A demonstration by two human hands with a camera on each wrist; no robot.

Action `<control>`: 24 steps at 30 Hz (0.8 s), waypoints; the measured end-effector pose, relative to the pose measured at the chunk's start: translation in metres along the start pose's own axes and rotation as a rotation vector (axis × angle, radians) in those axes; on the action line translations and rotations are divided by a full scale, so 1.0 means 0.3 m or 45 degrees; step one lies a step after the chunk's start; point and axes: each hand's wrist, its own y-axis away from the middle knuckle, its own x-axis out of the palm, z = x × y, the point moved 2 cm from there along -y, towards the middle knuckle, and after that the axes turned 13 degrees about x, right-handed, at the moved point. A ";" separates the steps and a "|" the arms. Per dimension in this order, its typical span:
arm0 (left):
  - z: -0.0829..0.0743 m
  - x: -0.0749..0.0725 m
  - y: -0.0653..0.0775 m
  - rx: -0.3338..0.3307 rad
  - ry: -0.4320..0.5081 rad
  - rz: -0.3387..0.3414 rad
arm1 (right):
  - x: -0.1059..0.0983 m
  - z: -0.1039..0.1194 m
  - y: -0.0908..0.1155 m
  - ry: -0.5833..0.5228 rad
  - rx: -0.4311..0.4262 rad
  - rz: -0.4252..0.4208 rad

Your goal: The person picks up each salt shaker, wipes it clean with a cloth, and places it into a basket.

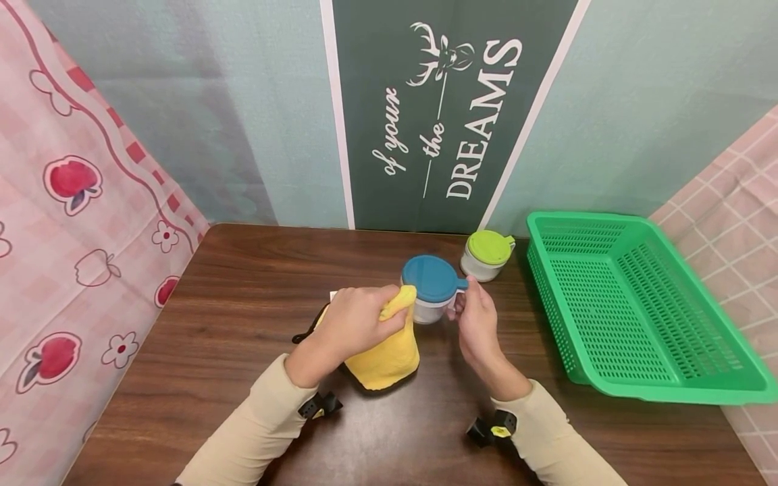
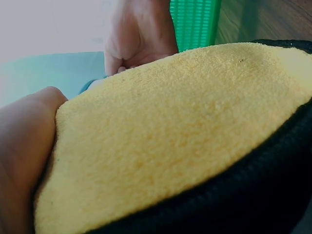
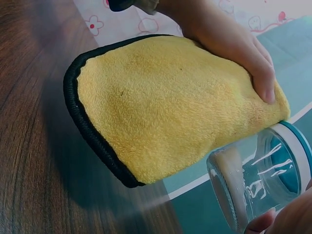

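A yellow cloth [image 1: 385,358] with a black edge hangs from my left hand [image 1: 352,320], pinched between thumb and fingers. My right hand [image 1: 478,322] grips the handle of a clear jar with a blue lid [image 1: 430,278], near the middle of the table. In the right wrist view the cloth's upper corner touches or overlaps the rim of the see-through jar [image 3: 251,178]. The cloth [image 2: 170,131] fills most of the left wrist view and hides nearly all of the jar there.
A second jar with a lime-green lid [image 1: 489,250] stands behind and to the right, by the back edge. To its right sits a green plastic basket [image 1: 583,378] with perforated walls. Curtains and a printed backdrop [image 1: 389,202] border the wooden table [image 1: 200,378].
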 end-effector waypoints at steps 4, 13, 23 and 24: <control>-0.015 0.006 -0.007 -0.011 0.011 0.025 | 0.004 -0.003 0.002 -0.006 -0.011 -0.006; -0.060 0.036 -0.028 -0.012 0.014 0.015 | 0.016 -0.009 0.007 0.007 -0.044 0.004; -0.113 0.062 -0.056 0.008 -0.069 -0.024 | 0.041 -0.020 0.018 -0.030 -0.123 0.028; -0.117 0.064 -0.058 0.004 -0.082 -0.022 | 0.042 -0.020 0.018 -0.031 -0.125 0.030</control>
